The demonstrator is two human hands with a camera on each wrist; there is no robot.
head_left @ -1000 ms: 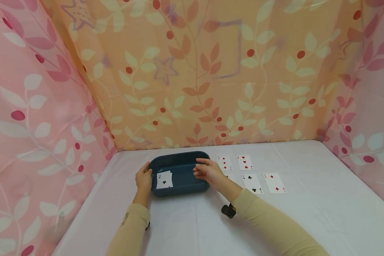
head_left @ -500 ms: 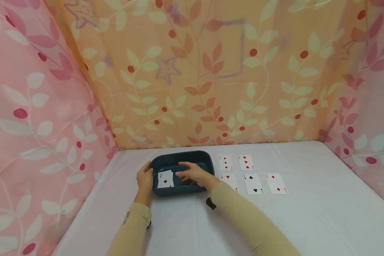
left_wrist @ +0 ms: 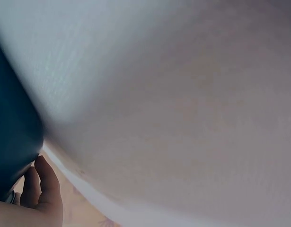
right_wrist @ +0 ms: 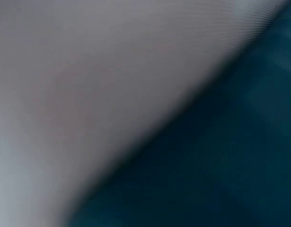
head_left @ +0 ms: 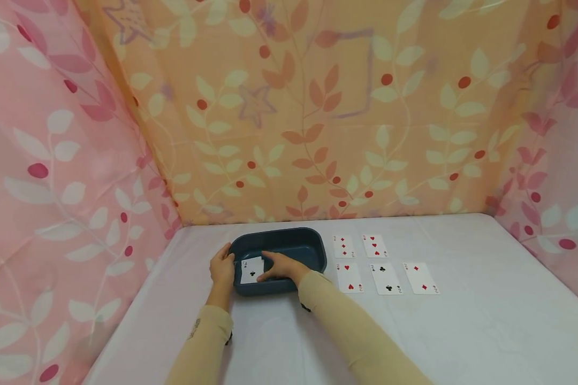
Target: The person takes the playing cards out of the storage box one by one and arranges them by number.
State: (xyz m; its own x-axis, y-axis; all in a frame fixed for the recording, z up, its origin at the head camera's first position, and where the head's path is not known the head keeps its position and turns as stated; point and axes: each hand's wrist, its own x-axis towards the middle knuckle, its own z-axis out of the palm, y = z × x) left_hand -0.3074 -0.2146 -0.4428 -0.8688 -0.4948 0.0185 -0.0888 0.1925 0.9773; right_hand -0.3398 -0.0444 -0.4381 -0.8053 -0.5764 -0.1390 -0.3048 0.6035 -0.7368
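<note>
Free room over the blue tray (head_left: 265, 289) at far right, left hand (head_left: 222, 267) blocking its left end, right sleeve (head_left: 356, 326) across the near right corner, gap beneath right hand (head_left: 281, 266) hard to judge

Holding both arms (head_left: 211, 323) out from near side, in beige sleeves (head_left: 203, 342). Gripping with left hand (head_left: 222, 267) at left, bent at fingers. Slanting right forearm (head_left: 351, 330) leftward and far, holding right hand (head_left: 281, 265) palm down, parted between thumb (head_left: 265, 276) and forefinger (head_left: 272, 255).

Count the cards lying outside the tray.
5, left to right: far row, three of diamonds, three of hearts; near row, two of hearts, two of clubs, two of diamonds. Any under the tray would be hidden.
</note>
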